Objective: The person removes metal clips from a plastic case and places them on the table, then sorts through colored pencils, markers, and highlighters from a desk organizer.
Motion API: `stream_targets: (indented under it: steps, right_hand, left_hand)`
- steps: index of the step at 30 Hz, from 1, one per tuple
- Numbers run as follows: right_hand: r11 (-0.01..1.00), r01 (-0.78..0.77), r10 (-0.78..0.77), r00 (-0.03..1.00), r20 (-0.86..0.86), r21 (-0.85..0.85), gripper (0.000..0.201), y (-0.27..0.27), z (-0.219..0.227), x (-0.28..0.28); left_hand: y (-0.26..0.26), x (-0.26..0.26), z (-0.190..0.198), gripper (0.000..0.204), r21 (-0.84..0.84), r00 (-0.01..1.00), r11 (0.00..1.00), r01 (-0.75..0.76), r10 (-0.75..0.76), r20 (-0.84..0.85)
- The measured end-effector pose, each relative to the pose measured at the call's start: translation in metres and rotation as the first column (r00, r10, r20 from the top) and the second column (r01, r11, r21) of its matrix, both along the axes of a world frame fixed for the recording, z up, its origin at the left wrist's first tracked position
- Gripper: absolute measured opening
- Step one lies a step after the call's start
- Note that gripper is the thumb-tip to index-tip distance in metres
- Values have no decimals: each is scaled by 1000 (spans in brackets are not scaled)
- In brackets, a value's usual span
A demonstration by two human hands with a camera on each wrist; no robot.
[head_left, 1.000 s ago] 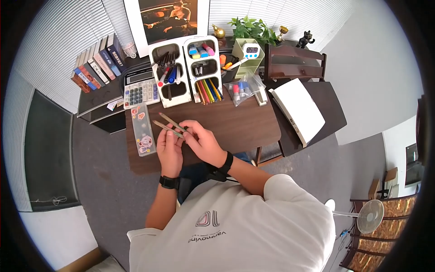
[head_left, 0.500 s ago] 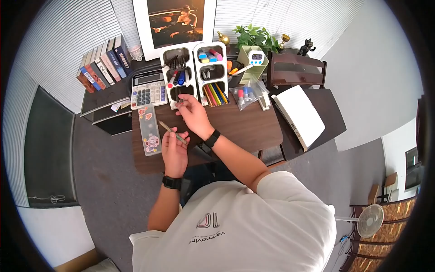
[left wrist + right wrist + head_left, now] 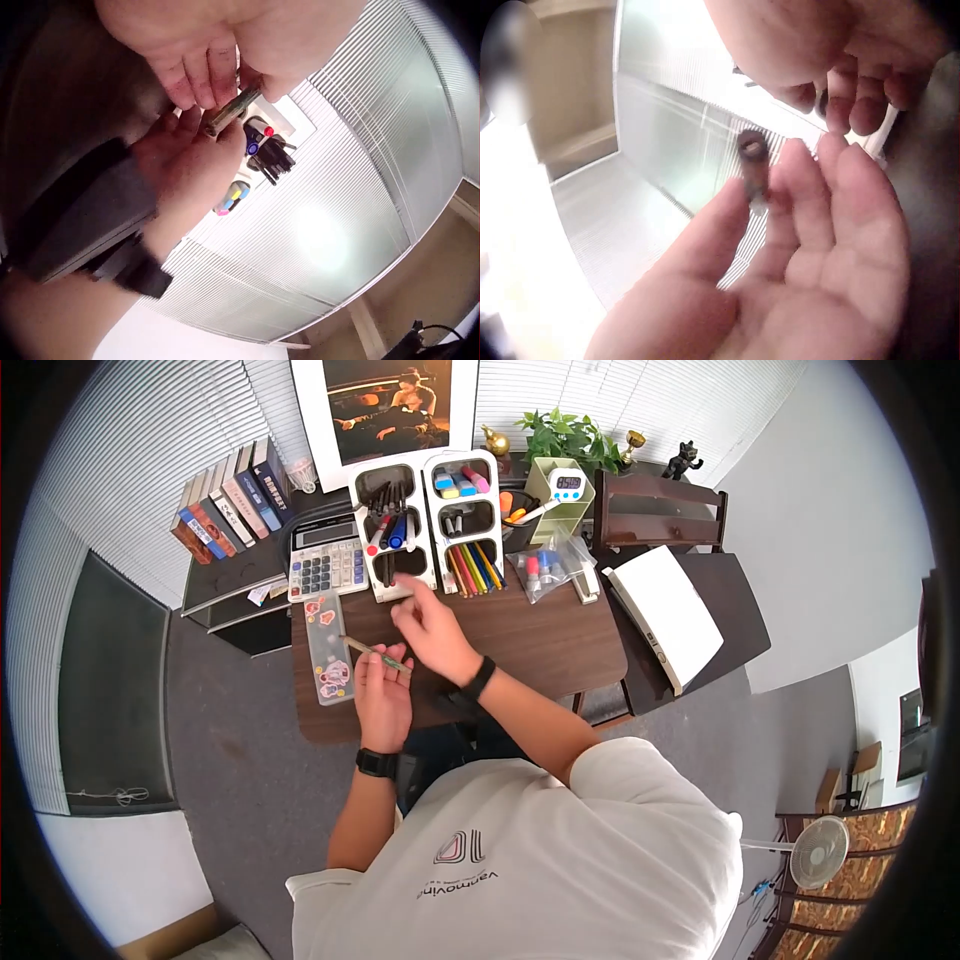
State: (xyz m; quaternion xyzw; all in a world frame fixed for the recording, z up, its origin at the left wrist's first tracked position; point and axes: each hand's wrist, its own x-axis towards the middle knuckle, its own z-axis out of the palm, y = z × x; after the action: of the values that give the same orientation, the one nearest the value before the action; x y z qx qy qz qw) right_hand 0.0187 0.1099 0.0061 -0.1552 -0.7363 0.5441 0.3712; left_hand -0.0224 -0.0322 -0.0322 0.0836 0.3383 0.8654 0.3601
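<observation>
Pencil (image 3: 355, 644) pinched by left hand (image 3: 383, 695), thumb against fingers, over desk (image 3: 530, 635), near stickered box (image 3: 325, 645). Right hand (image 3: 437, 632) loosely bent, thumb apart from forefinger, fingertips near white organizer's (image 3: 385, 595) lowest left compartment.

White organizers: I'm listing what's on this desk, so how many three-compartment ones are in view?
2. The left organizer stands beside the calculator; the right organizer, with colored pencils in its lowest compartment, stands next to it. The head view shows no sign of another.
</observation>
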Motion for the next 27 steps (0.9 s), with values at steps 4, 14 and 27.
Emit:
stream_targets:
  steps: [4, 14, 27]
  right_hand:
    - [962, -274, 267, 949, 169, 19, 39, -37, 17, 58]
    - [999, 39, -39, 999, 15, -28, 23, -31, 14, 60]
    - [994, 21, -16, 999, 50, -103, 52, 11, -2, -17]
  left_hand:
    - [1, -2, -2, 17, 62, 1000, 998, 9, -9, 7]
    - [3, -1, 7, 39, 26, 993, 994, 104, -102, -67]
    - [0, -3, -6, 38, 32, 993, 996, 88, -85, -81]
